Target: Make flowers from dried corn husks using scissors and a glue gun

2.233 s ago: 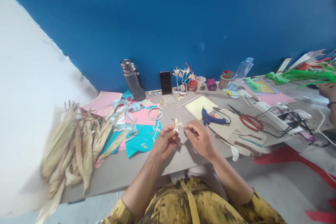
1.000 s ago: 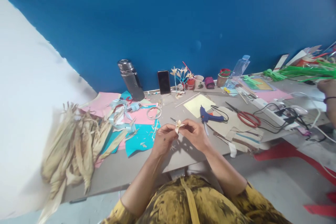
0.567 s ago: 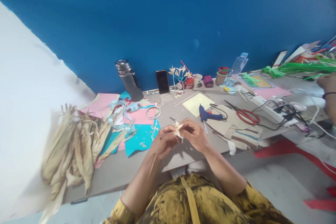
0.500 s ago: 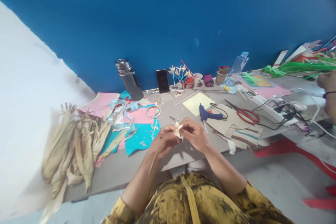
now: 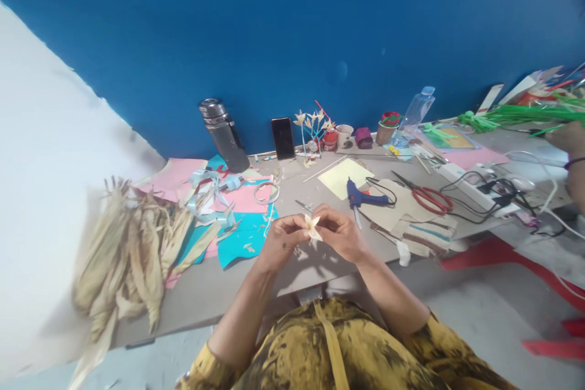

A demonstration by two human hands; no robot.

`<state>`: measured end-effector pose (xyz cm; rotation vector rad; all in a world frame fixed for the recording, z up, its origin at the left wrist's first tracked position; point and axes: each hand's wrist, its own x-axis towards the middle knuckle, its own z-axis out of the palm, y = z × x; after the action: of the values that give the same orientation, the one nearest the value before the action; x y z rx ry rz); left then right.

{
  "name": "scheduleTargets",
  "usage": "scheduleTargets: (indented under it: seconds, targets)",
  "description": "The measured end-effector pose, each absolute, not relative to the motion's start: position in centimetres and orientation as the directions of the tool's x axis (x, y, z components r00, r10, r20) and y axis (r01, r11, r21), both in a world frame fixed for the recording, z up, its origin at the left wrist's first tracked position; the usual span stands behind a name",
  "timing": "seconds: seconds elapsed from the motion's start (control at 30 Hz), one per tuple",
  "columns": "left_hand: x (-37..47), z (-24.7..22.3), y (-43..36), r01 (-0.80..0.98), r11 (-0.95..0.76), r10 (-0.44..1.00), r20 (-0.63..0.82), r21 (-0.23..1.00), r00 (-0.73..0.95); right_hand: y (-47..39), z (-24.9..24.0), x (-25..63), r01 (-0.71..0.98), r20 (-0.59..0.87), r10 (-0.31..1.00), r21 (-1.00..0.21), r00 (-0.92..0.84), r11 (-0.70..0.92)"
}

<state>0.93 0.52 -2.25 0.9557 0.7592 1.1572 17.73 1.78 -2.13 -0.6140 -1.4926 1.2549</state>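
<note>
Between my hands, above the front of the table (image 5: 201, 298), is a small cream flower (image 5: 312, 228) with pointed petals spread toward me. My left hand (image 5: 284, 240) pinches its left side, and my right hand (image 5: 340, 233) pinches the right side. The fingertips hide part of the petals and whatever lies behind them. Small scissors (image 5: 303, 206) lie just beyond my hands. To the right rests a blue glue gun (image 5: 369, 196). Similar cream flowers (image 5: 314, 120) on blue stems stand at the back against the wall.
Dried corn husks (image 5: 128, 256) hang over the front left edge. A dark flask (image 5: 225, 137) and a phone (image 5: 283, 138) stand at the back. Red-handled scissors (image 5: 432, 200) and a power strip (image 5: 475, 190) with cables lie right. Another person's hand (image 5: 567, 137) reaches in at far right.
The flower has turned so its petals now face me more openly. My hands have shifted only slightly, still pinching it. The other person's hand has moved a little left and down.
</note>
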Motion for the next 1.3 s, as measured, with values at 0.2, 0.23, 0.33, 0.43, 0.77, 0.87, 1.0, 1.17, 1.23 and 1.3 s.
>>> scheduleTargets:
  seconds: [0.2, 0.23, 0.33, 0.43, 0.77, 0.87, 1.0, 1.17, 1.23, 1.3]
  targets:
    - [1.0, -2.7, 0.3, -0.398, 0.085, 0.969, 0.017, 0.914, 0.247, 1.7, -1.8, 18.1, -0.319, 0.358, 0.831, -0.919, -0.426, 0.233]
    - [1.0, -2.7, 0.2, -0.403, 0.084, 0.969, 0.019, 0.911, 0.247, 1.6, -1.7, 18.2, -0.339, 0.350, 0.829, -0.917, -0.437, 0.208]
    - [1.2, -2.6, 0.1, -0.416, 0.061, 0.967, 0.050, 0.907, 0.251, 1.5, -1.4, 18.2, -0.357, 0.305, 0.845, -0.922, -0.440, 0.148]
    - [1.3, -2.5, 0.0, -0.408, -0.010, 0.974, 0.101, 0.913, 0.202, 1.5, -1.2, 18.3, -0.290, 0.275, 0.871, -0.943, -0.406, 0.162]
    - [0.9, -2.2, 0.0, -0.271, -0.097, 0.966, 0.156, 0.958, 0.205, 3.0, 0.6, 20.0, -0.006, 0.206, 0.882, -0.974, -0.424, 0.224]
    - [0.8, -1.9, 0.1, -0.204, -0.147, 0.944, 0.199, 0.968, 0.262, 3.7, 1.2, 20.6, 0.033, 0.171, 0.829, -0.975, -0.533, 0.222]
    - [0.5, -1.7, 0.2, -0.090, -0.225, 0.921, 0.242, 0.970, 0.306, 4.1, 1.9, 21.1, 0.088, 0.114, 0.755, -0.971, -0.646, 0.222]
    - [0.4, -1.6, 0.3, -0.059, -0.249, 0.909, 0.254, 0.967, 0.330, 4.1, 2.6, 21.2, 0.164, 0.091, 0.716, -0.946, -0.692, 0.279]
    - [0.4, -1.6, 0.3, -0.065, -0.258, 0.904, 0.265, 0.964, 0.335, 4.0, 2.5, 21.2, 0.172, 0.101, 0.725, -0.940, -0.682, 0.293]
    - [0.5, -1.7, 0.4, -0.071, -0.271, 0.901, 0.279, 0.960, 0.331, 4.0, 2.1, 21.1, 0.167, 0.115, 0.750, -0.943, -0.652, 0.289]
